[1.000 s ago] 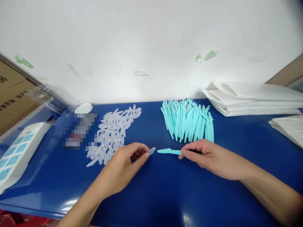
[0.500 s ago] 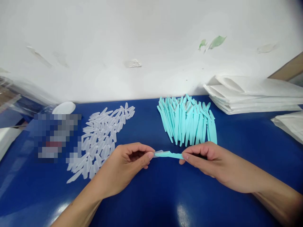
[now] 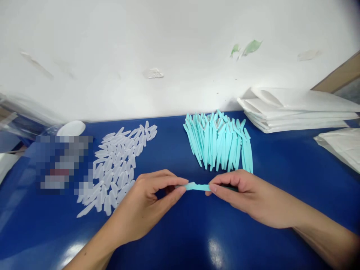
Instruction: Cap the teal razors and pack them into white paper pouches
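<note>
A turquoise eyebrow razor [image 3: 201, 187] is held level between my two hands, over the blue table. My right hand [image 3: 247, 197] pinches its handle between thumb and fingers. Around the blade end, my left hand [image 3: 157, 202] is closed in a pinch on a translucent plastic cap, now mostly hidden by the fingertips. Many more such caps [image 3: 122, 178] lie loosely spread to the left of my left hand. Beyond my right hand, a heap of turquoise razors [image 3: 222, 146] lies with the blade ends toward the wall.
White paper envelopes [image 3: 295, 112] are stacked at the back right, with another white packet [image 3: 343, 146] nearer. At the left stand a round white lid-like thing [image 3: 71, 128] and a pixelated patch. A white wall [image 3: 180, 45] rises behind the blue table [image 3: 168, 240].
My left fingers have moved along the razor toward my right hand. The cap sits further over the blade end and less of it shows. The view has shifted slightly.
</note>
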A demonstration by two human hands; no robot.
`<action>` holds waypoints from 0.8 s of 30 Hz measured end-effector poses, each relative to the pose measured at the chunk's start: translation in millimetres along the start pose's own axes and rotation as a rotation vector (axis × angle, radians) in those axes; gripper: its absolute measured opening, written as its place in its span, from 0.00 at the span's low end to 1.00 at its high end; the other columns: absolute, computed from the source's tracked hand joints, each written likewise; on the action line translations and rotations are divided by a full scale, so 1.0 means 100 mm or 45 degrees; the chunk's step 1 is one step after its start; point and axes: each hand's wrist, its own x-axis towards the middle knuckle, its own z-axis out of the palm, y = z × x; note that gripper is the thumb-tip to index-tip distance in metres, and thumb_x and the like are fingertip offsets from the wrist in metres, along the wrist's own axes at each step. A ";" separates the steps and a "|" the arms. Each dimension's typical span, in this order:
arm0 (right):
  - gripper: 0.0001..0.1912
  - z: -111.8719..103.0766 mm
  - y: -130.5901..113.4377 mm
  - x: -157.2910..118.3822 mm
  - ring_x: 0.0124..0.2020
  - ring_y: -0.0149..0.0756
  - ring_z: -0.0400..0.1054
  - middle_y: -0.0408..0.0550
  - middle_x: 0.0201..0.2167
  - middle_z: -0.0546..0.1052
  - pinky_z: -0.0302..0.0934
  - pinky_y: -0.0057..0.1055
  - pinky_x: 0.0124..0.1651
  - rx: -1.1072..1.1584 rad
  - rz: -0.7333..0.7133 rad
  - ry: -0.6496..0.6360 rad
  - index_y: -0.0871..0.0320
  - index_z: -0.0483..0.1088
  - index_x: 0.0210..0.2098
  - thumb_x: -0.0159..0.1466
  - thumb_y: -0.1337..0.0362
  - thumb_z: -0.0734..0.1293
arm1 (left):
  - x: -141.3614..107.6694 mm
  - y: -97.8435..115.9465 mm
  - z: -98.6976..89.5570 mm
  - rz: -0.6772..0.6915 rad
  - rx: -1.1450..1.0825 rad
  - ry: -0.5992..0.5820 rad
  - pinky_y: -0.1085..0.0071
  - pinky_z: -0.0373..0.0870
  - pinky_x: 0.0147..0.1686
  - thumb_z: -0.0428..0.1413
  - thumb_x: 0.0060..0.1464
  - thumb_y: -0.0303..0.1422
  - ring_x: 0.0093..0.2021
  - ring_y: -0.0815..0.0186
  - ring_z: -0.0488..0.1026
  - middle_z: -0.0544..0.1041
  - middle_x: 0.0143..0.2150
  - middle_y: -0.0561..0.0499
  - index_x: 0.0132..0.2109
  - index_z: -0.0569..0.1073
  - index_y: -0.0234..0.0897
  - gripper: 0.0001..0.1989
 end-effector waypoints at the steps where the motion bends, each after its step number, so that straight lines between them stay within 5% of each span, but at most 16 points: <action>1: 0.17 0.03 0.00 -0.01 0.22 0.27 0.52 0.36 0.23 0.63 0.48 0.27 0.24 -0.088 -0.079 0.077 0.52 0.79 0.43 0.74 0.47 0.66 | -0.01 -0.01 -0.02 -0.008 0.050 0.000 0.74 0.66 0.30 0.60 0.69 0.35 0.35 0.69 0.74 0.82 0.40 0.55 0.49 0.85 0.50 0.08; 5: 0.09 0.12 0.05 -0.05 0.30 0.31 0.71 0.43 0.35 0.78 0.62 0.30 0.34 -0.655 -0.519 0.428 0.52 0.80 0.45 0.75 0.60 0.66 | -0.08 -0.05 -0.05 -0.039 0.192 -0.021 0.73 0.62 0.26 0.59 0.70 0.36 0.31 0.70 0.73 0.82 0.37 0.56 0.47 0.84 0.50 0.08; 9: 0.13 0.19 0.10 -0.09 0.35 0.41 0.76 0.49 0.34 0.78 0.68 0.36 0.36 -1.146 -0.739 0.541 0.57 0.79 0.35 0.74 0.66 0.65 | -0.13 -0.09 0.03 0.152 0.392 -0.025 0.70 0.65 0.30 0.58 0.71 0.34 0.32 0.67 0.74 0.81 0.35 0.55 0.46 0.84 0.46 0.08; 16: 0.05 0.21 0.09 -0.14 0.37 0.44 0.77 0.50 0.36 0.79 0.71 0.38 0.37 -1.217 -0.677 0.549 0.58 0.79 0.38 0.70 0.65 0.71 | -0.12 -0.12 0.15 0.403 0.615 0.091 0.66 0.71 0.36 0.59 0.70 0.31 0.38 0.62 0.76 0.81 0.41 0.49 0.49 0.82 0.41 0.07; 20: 0.14 0.03 0.01 -0.11 0.29 0.36 0.74 0.45 0.31 0.79 0.65 0.34 0.34 -1.057 -0.579 0.845 0.55 0.80 0.36 0.72 0.54 0.69 | -0.15 -0.03 0.04 0.417 0.539 0.089 0.69 0.68 0.32 0.59 0.70 0.32 0.32 0.66 0.75 0.79 0.33 0.53 0.45 0.83 0.42 0.07; 24: 0.26 -0.15 -0.17 0.06 0.20 0.32 0.63 0.40 0.18 0.72 0.55 0.33 0.30 -0.983 -0.258 1.065 0.54 0.69 0.21 0.70 0.47 0.68 | -0.22 0.07 -0.22 0.348 0.538 0.333 0.72 0.66 0.29 0.60 0.69 0.32 0.27 0.70 0.72 0.77 0.29 0.57 0.42 0.82 0.42 0.06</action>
